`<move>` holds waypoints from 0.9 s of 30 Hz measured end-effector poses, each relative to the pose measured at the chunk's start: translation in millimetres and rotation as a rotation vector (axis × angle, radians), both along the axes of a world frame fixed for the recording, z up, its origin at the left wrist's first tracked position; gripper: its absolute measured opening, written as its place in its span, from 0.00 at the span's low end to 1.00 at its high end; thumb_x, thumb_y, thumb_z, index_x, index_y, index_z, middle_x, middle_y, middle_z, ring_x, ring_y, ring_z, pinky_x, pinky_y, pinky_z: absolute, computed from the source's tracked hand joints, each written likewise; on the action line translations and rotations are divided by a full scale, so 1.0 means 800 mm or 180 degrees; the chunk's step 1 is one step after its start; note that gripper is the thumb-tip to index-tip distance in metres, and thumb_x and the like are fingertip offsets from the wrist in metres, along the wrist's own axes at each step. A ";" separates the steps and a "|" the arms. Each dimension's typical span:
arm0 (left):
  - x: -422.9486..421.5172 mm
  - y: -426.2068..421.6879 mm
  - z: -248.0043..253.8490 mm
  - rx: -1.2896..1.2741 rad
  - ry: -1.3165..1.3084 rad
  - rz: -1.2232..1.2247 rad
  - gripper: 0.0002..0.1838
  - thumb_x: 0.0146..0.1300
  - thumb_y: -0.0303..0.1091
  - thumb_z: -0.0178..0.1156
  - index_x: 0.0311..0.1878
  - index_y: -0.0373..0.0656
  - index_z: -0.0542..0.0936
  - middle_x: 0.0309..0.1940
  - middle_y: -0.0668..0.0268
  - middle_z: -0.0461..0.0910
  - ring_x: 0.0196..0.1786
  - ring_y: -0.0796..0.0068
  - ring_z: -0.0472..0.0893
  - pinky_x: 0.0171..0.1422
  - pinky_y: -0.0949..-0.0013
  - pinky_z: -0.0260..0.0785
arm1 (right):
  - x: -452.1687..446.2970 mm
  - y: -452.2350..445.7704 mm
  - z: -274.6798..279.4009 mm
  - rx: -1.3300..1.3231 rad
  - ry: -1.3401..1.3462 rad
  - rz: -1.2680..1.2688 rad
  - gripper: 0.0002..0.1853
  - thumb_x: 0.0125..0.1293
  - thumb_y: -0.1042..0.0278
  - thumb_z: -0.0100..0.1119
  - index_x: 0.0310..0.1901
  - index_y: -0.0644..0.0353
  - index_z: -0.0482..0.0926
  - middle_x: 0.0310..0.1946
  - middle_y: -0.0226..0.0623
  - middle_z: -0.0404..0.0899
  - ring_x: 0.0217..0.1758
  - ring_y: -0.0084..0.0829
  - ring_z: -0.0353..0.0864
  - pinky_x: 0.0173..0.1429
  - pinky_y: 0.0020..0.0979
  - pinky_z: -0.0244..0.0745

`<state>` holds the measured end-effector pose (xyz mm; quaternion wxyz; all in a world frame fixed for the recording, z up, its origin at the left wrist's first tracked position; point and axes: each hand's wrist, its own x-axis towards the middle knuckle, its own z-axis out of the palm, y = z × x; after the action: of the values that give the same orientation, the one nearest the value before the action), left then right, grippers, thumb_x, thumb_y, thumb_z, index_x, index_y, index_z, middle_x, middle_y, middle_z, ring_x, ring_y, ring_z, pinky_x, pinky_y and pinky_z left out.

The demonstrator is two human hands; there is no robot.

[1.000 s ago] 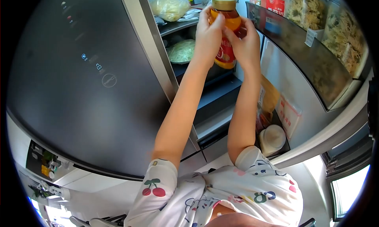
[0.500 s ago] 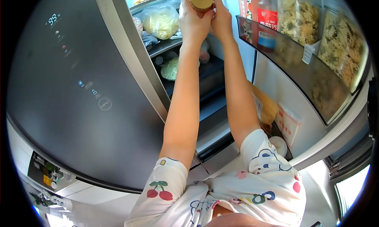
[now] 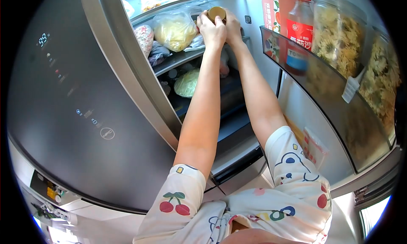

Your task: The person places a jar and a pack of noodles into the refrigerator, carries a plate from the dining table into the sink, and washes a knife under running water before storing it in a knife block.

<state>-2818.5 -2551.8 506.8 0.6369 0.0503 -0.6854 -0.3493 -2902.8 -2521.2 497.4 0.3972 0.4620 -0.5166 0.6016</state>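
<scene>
Both my arms stretch into an open refrigerator. A jar with a gold lid [image 3: 216,13] is between my hands, its body mostly hidden by them. My left hand [image 3: 211,32] wraps round its left side, and my right hand [image 3: 232,28] closes on its right side. The jar is over the middle shelf [image 3: 180,60]. Just left of my left hand lies a clear plastic bag with pale yellow contents [image 3: 174,32]. Beneath, partly behind my left forearm, sits a wrapped pale green cabbage-like vegetable [image 3: 186,83].
At left is the closed dark door [image 3: 80,117] with a lit display. The open right door's bin [image 3: 326,85] holds a red-capped sauce bottle [image 3: 300,30] and jars of dried flowers [image 3: 339,36]. More bagged food [image 3: 145,38] lies on the shelf's left side.
My hands have carried the jar deeper into the refrigerator, over the middle shelf. The view has shifted, showing more of the shelves. Both hands keep their hold on the jar.
</scene>
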 end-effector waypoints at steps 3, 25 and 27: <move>-0.022 -0.021 -0.013 -0.0161 0.0086 0.0313 0.24 0.59 0.31 0.62 0.56 0.31 0.68 0.55 0.41 0.68 0.58 0.43 0.70 0.66 0.52 0.62 | -0.011 -0.006 0.001 0.0462 -0.0191 -0.0067 0.19 0.60 0.66 0.60 0.53 0.58 0.75 0.45 0.51 0.81 0.50 0.54 0.80 0.55 0.45 0.75; -0.009 0.008 -0.053 -0.0361 -0.0161 0.0792 0.30 0.56 0.32 0.58 0.60 0.22 0.70 0.55 0.41 0.75 0.59 0.45 0.75 0.66 0.57 0.66 | -0.010 -0.006 -0.080 0.0317 -0.0084 -0.1104 0.45 0.63 0.52 0.61 0.70 0.75 0.53 0.60 0.59 0.70 0.65 0.52 0.69 0.69 0.46 0.61; 0.003 0.026 -0.060 -0.0192 0.0035 0.0485 0.31 0.58 0.31 0.58 0.62 0.23 0.68 0.56 0.40 0.74 0.59 0.47 0.76 0.66 0.59 0.66 | -0.002 -0.009 -0.087 0.0114 -0.0197 -0.0841 0.43 0.63 0.56 0.61 0.70 0.76 0.52 0.63 0.63 0.66 0.67 0.55 0.65 0.70 0.46 0.60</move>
<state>-2816.4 -2531.0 458.5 0.6666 0.0811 -0.6863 -0.2793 -2904.4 -2528.4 427.7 0.4485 0.3782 -0.5955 0.5487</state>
